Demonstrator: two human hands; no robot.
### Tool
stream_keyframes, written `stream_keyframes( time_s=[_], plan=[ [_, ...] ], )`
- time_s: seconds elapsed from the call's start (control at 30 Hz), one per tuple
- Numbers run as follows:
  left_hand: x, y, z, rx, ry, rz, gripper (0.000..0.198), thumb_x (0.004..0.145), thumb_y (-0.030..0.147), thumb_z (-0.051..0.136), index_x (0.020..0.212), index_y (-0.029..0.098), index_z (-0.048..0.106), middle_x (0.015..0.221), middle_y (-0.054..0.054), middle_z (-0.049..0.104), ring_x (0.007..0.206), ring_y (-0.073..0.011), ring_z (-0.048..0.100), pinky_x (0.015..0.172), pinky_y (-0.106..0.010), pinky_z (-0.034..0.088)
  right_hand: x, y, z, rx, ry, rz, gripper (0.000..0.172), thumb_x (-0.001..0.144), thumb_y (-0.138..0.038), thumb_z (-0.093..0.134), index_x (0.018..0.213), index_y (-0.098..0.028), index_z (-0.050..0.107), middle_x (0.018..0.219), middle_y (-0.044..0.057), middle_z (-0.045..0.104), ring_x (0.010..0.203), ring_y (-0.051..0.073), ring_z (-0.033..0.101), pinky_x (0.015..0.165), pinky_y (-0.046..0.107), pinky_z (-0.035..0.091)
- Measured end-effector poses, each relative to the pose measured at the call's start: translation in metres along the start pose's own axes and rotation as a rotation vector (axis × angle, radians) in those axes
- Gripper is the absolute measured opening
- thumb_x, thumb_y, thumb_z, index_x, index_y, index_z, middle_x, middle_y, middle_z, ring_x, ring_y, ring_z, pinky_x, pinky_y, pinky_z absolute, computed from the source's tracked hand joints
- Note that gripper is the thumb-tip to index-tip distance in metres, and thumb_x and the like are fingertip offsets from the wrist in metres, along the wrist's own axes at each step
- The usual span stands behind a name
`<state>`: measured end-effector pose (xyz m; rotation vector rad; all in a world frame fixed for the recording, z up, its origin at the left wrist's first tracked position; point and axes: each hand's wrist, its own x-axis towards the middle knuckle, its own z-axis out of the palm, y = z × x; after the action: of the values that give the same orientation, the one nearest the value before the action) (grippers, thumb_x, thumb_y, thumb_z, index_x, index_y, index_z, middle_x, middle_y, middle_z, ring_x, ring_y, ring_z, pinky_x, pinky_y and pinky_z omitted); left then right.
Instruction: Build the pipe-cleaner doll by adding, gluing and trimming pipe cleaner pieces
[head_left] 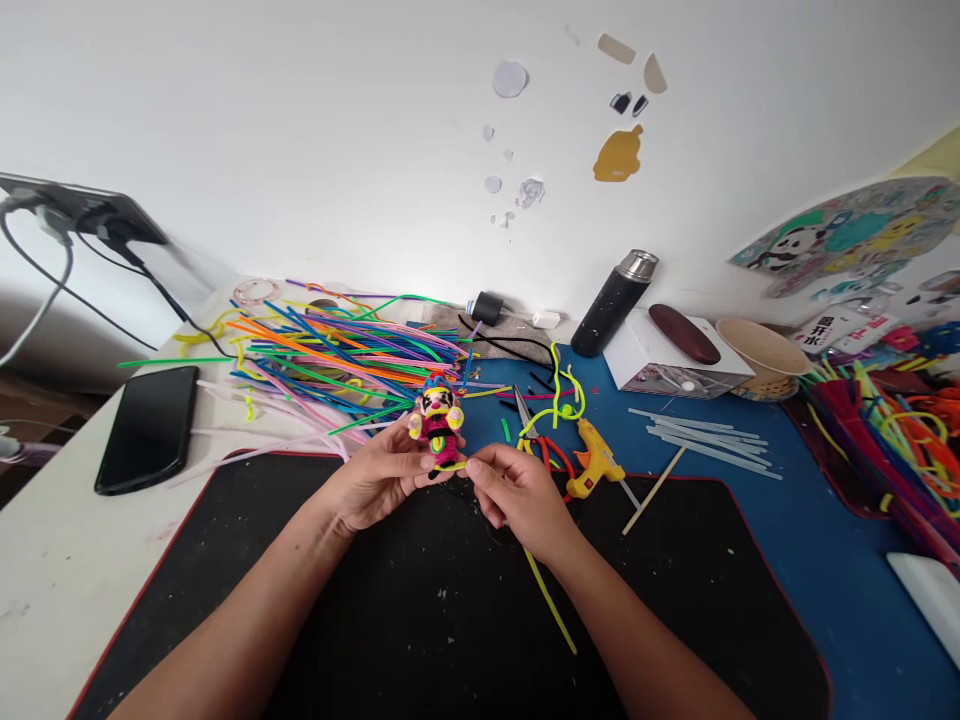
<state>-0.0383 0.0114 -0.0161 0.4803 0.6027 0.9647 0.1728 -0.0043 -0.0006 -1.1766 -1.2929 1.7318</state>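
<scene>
My left hand is closed around a small pipe-cleaner figure with a magenta body, yellow and white hands and a blue-topped head. It is held upright over the black mat. A yellow pipe cleaner runs along the figure's base. My right hand pinches this strip beside the figure, and its long end hangs below the hand onto the mat. Just beyond the right hand lie red-handled pliers and a yellow glue gun.
A heap of coloured pipe cleaners lies at the back left, near a black phone. Clear glue sticks, a wooden stick, a black flask and a white box stand or lie to the right. The black mat spreads in front.
</scene>
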Motion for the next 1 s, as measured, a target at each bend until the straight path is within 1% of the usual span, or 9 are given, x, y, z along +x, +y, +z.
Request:
stream_keyframes(
  time_s=[0.1,0.2,0.4,0.53,0.67,0.87,1.0],
  plan=[
    [0.000,0.001,-0.002,-0.026,0.046,-0.003,0.039,0.070,0.007,0.092,0.105,0.015,0.079,0.095,-0.005,0.083,0.085,-0.0168,0.082,0.081,-0.020,0.066,0.003,-0.005,0.002,0.020,-0.016,-0.017,0.043,0.093,-0.061,0.072,0.088,-0.019,0.067,0.055,-0.008,0.053,0.043,0.008,0.042,0.044,0.023,0.032],
    [-0.001,0.003,-0.003,-0.039,0.067,-0.006,0.034,0.069,0.007,0.092,0.101,0.014,0.080,0.096,-0.006,0.083,0.084,-0.0160,0.081,0.080,-0.018,0.066,0.005,-0.011,0.005,0.019,-0.028,-0.026,0.043,0.092,-0.061,0.072,0.087,-0.019,0.066,0.055,-0.007,0.054,0.043,0.008,0.043,0.044,0.023,0.032],
    [0.000,0.004,-0.002,-0.039,0.077,0.021,0.031,0.071,0.007,0.090,0.100,0.012,0.080,0.099,-0.009,0.084,0.088,-0.0186,0.082,0.082,-0.021,0.067,0.010,-0.017,0.007,-0.016,-0.027,-0.037,0.042,0.093,-0.061,0.071,0.084,-0.020,0.066,0.053,-0.008,0.054,0.043,0.008,0.044,0.045,0.023,0.033],
    [0.001,0.001,-0.004,-0.048,0.080,0.030,0.034,0.072,0.008,0.090,0.104,0.010,0.079,0.102,-0.011,0.084,0.090,-0.0212,0.082,0.083,-0.021,0.067,0.012,-0.019,0.007,-0.039,-0.018,-0.047,0.044,0.092,-0.063,0.070,0.084,-0.020,0.066,0.052,-0.008,0.053,0.043,0.009,0.044,0.045,0.024,0.034],
    [0.001,0.000,-0.007,-0.054,0.086,0.034,0.038,0.074,0.008,0.088,0.110,0.009,0.077,0.105,-0.013,0.083,0.092,-0.0218,0.082,0.083,-0.022,0.067,0.012,-0.021,0.007,-0.060,-0.013,-0.052,0.045,0.092,-0.064,0.070,0.084,-0.020,0.067,0.051,-0.008,0.052,0.043,0.009,0.044,0.045,0.023,0.035],
    [0.001,0.000,-0.010,-0.048,0.067,0.035,0.039,0.074,0.011,0.088,0.111,0.013,0.076,0.103,-0.010,0.083,0.091,-0.0221,0.081,0.084,-0.024,0.067,0.013,-0.021,0.009,-0.051,-0.016,-0.070,0.044,0.093,-0.063,0.069,0.084,-0.020,0.067,0.051,-0.008,0.051,0.042,0.009,0.043,0.045,0.023,0.035],
    [0.000,0.001,-0.008,-0.042,0.073,0.040,0.037,0.074,0.011,0.089,0.109,0.014,0.076,0.102,-0.010,0.083,0.092,-0.0218,0.082,0.084,-0.024,0.067,0.013,-0.022,0.009,-0.059,-0.013,-0.063,0.044,0.092,-0.063,0.069,0.084,-0.020,0.067,0.052,-0.008,0.051,0.042,0.009,0.043,0.045,0.023,0.035]
  ],
)
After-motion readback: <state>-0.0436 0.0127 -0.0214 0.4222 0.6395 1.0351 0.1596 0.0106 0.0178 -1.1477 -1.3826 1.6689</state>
